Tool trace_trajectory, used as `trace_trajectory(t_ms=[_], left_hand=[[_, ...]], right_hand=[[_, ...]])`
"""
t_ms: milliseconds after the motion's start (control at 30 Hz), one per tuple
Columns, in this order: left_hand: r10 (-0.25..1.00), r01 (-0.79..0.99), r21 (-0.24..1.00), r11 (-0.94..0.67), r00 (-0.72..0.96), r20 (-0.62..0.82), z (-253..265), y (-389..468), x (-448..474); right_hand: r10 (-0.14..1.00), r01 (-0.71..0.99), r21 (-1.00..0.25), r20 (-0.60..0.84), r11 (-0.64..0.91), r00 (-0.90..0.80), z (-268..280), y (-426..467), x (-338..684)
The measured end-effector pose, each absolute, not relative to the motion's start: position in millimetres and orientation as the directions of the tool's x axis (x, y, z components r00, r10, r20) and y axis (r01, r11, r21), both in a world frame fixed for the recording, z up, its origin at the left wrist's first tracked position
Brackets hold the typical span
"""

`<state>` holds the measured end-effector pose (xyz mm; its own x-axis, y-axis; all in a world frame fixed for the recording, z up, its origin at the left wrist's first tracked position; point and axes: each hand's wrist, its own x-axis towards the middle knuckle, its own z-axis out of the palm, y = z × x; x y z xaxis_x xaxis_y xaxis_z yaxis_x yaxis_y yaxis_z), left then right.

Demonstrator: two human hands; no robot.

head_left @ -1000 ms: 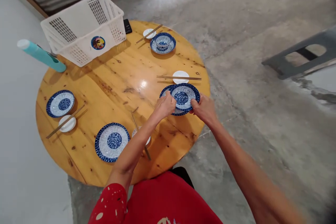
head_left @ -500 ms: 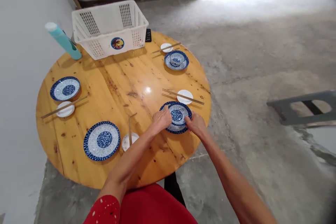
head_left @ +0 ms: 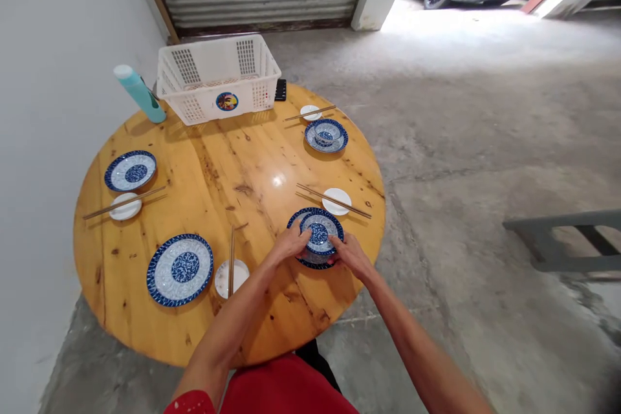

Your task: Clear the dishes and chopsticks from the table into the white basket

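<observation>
My left hand (head_left: 292,240) and my right hand (head_left: 350,255) are closed on opposite sides of a blue-and-white bowl (head_left: 319,233), thumbs at its rim. Beneath it is a blue-rimmed plate (head_left: 295,217); whether the bowl rests on that plate or is held just above it, I cannot tell. Just beyond, a pair of chopsticks (head_left: 359,210) lies across a small white dish (head_left: 336,196). Left of my left forearm, more chopsticks (head_left: 231,252) cross another small dish (head_left: 240,272), beside a large patterned plate (head_left: 162,272).
Across the round wooden table (head_left: 252,162) stand a white plastic basket (head_left: 194,108), a turquoise bottle (head_left: 140,96) and a black object (head_left: 280,90). A plate (head_left: 116,171) lies far left; another bowl (head_left: 326,134) sits on a plate at back right. A grey stool (head_left: 557,233) is at right.
The camera view has tilted up. Both hands stay at the bowl, with their grip shifted: the left fingers have moved from over the rim to its side.
</observation>
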<state>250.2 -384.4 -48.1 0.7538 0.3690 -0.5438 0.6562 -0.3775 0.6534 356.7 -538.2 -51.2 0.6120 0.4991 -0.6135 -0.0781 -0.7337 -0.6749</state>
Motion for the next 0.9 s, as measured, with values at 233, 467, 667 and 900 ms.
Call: trace_trajectory(t_ms=[233,467,667,900], left_hand=[[0.452,0.651,0.691,-0.313,0.742,-0.495,-41,-401,248],[0.556,0.644,0.674,-0.361,0.729,-0.399,5,-462,250],[0.551,0.602,0.733,-0.318,0.746,-0.374,23,-570,296],[0.428,0.566,0.774,-0.285,0.797,-0.426,25,-669,371]], right_hand=[[0.537,-0.045,-0.771,-0.483,-0.635,0.692,-51,-548,351],[0.589,0.137,-0.85,-0.227,-0.509,0.776,-23,-603,362],[0.538,0.009,-0.835,-0.346,-0.55,0.768,0,-714,402],[0.426,-0.112,-0.755,-0.478,-0.646,0.768,13,-826,477]])
